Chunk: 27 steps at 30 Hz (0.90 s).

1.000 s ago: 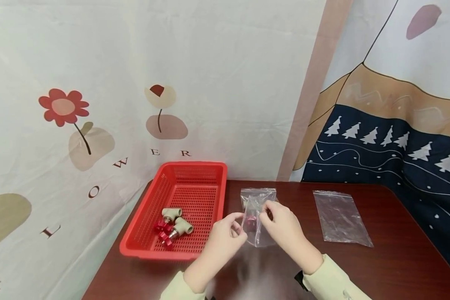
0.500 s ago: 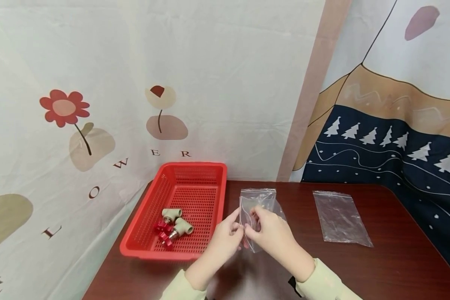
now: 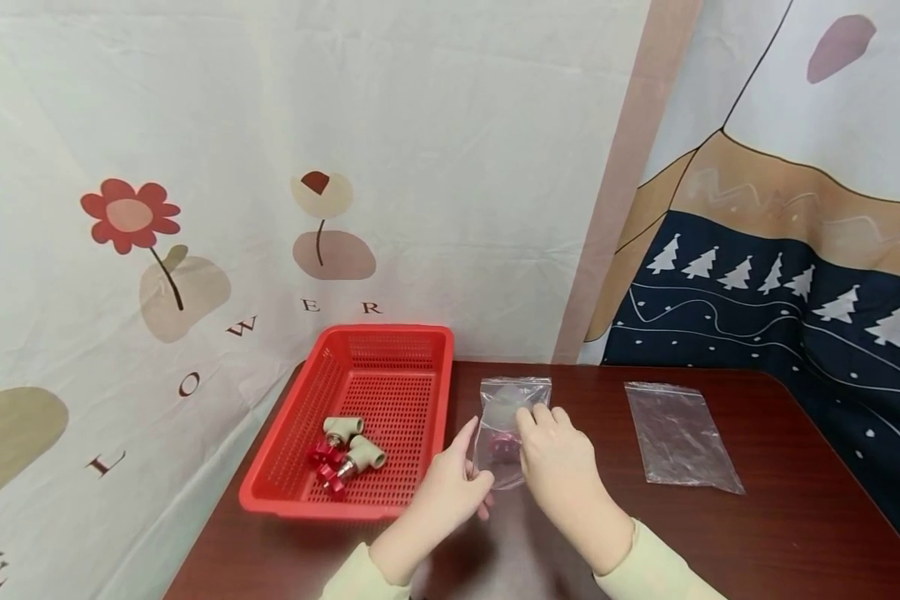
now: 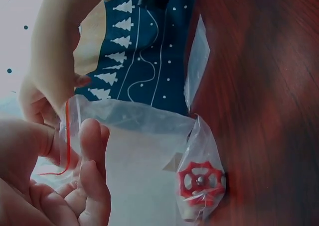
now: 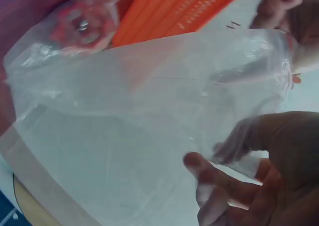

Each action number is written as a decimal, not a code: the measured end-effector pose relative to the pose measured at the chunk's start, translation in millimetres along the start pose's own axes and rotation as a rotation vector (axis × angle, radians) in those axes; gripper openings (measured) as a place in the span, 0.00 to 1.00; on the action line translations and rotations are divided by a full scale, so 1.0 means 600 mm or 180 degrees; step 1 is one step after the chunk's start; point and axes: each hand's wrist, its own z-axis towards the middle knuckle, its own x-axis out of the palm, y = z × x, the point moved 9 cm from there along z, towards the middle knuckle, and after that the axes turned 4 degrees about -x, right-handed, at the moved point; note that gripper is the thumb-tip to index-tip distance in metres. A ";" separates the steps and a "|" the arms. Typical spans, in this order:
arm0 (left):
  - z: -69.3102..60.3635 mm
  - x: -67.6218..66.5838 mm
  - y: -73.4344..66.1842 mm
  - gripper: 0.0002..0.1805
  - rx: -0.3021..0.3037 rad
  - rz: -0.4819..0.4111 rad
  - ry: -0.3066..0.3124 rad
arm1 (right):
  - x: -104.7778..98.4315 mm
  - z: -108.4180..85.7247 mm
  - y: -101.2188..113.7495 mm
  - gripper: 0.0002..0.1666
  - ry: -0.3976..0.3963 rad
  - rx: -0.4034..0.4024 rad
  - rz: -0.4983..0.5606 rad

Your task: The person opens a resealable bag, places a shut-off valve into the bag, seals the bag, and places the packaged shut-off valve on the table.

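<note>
Between my hands is a clear zip-lock bag, its mouth edge toward me. Inside, at its far end, sits a valve with a red handwheel, also seen through the plastic in the right wrist view. My left hand pinches the bag's left edge between thumb and fingers. The right hand grips the opposite edge, with thumb and forefinger on the film. Behind them another zip-lock bag lies on the table, mostly covered by the held one; its contents cannot be told.
To the left stands a red perforated basket with two pale-green pipe valves with red handwheels. A flat clear zip-lock bag lies on the dark wooden table at the right. Printed cloth hangs behind.
The right hand first came down and left to meet the left hand, then moved back up and right along the bag's edge. The red handwheel shows again between the hands.
</note>
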 end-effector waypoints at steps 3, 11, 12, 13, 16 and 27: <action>-0.001 0.003 -0.003 0.37 0.0000 -0.0049 -0.0003 | 0.006 0.002 0.001 0.12 0.0104 0.0034 0.0025; -0.002 0.006 -0.010 0.22 0.0058 -0.0154 -0.0020 | 0.022 0.002 0.015 0.20 0.0123 -0.0113 0.0222; -0.002 0.007 -0.010 0.22 0.0058 -0.0126 -0.0016 | 0.023 0.002 0.017 0.20 0.0139 -0.0137 0.0229; -0.001 0.008 -0.010 0.23 0.0054 -0.0095 -0.0014 | 0.024 0.003 0.018 0.19 0.0147 -0.0158 0.0209; 0.000 0.009 -0.007 0.27 0.0011 -0.0037 -0.0034 | 0.018 0.004 0.017 0.14 0.0048 -0.0179 0.0099; 0.004 0.005 0.001 0.32 -0.0197 -0.0187 -0.0047 | 0.007 0.011 0.001 0.24 0.0476 0.0143 0.0134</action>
